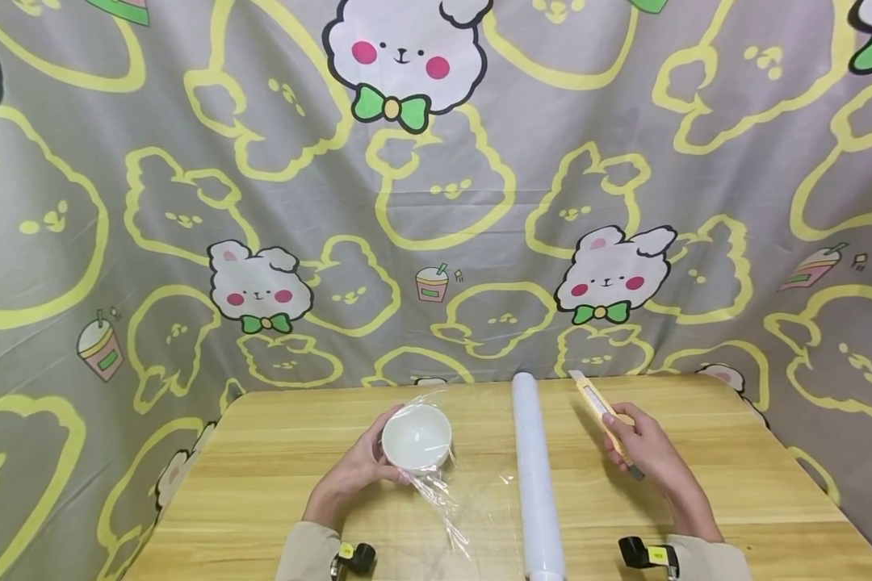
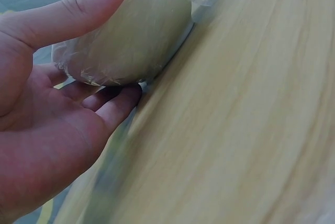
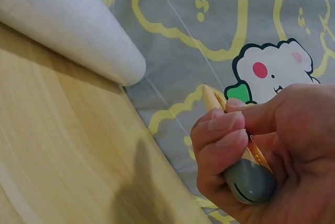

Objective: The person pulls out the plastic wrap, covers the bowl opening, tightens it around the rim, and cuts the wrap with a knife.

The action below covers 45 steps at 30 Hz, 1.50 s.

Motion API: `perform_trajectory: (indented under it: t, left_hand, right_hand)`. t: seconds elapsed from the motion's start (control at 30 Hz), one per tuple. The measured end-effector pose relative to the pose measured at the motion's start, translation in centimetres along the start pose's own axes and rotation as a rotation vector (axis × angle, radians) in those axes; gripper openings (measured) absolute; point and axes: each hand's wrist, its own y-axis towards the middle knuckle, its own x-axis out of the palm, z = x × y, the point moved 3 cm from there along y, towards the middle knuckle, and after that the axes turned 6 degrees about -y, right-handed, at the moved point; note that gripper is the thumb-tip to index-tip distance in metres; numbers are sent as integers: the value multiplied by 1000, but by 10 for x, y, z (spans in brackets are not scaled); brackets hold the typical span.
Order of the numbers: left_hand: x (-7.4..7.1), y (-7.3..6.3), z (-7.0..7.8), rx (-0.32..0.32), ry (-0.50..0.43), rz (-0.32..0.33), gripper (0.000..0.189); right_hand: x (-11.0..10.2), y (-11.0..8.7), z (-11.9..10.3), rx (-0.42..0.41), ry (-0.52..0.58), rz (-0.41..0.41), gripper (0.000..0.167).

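Note:
A small white bowl [image 1: 417, 440] is held by my left hand [image 1: 356, 464], left of the middle of the table. Cling film [image 1: 436, 496] wraps the bowl and stretches from it towards the roll. In the left wrist view, fingers curl under the film-covered bowl [image 2: 146, 30] while the thumb lies along its side. My right hand [image 1: 650, 452] grips a yellow utility knife [image 1: 594, 403], tip pointing up and away. The right wrist view shows curled fingers round its handle, with the grey butt end [image 3: 251, 182] sticking out below. Between both hands lies the roll of cling film [image 1: 536, 476].
The wooden table [image 1: 254, 484] ends at the back against a grey curtain [image 1: 480, 194] printed with cartoon figures. Lengthwise, the roll runs from the back edge to the front of the view. Both wrists carry strapped black cameras [image 1: 363, 557].

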Motion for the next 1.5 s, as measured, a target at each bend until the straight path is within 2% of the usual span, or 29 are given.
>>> perform_trajectory:
  t: [0.3,0.47,0.57,0.63,0.7,0.83,0.93,1.03,1.1,1.17,1.3,1.43,1.5]
  left_hand:
    - [-4,-6,1,-20,-2,0,123]
    - [-5,-10,3,-34,15,6,125]
    - [-6,-13,7,-37,26,-22,127]
    - [-6,-17,13,-37,46,-42,128]
    - [-5,-20,23,-29,93,-31,126]
    - [8,-18,55,32,261,68,102]
    - [30,2,77,89,414,106,77]
    - [57,36,91,92,547,45,59]
    - [74,61,96,56,630,-2,51]
    - [88,84,95,0,692,-40,47]
    - [104,119,84,-95,843,-47,44]
    - [117,143,71,-139,970,-71,42]
    - [121,151,65,-158,989,-91,41]
  right_hand:
    - [4,0,-2,32,-1,15,43]
    - [10,-1,-5,44,55,-10,49]
    - [17,-1,-15,31,110,-37,51]
    - [25,-3,-26,10,150,-50,51]
    - [37,-3,-39,-5,205,-51,49]
    - [72,3,-64,-40,385,-129,44]
    - [98,14,-76,-50,517,-210,47]
    - [110,25,-79,-31,551,-198,53]
    - [112,32,-76,-15,521,-150,55]
    - [112,37,-71,3,483,-107,56]
    - [112,42,-63,36,434,-76,58]
    - [111,45,-57,52,392,-43,57]
    - [110,46,-55,49,361,-19,56]
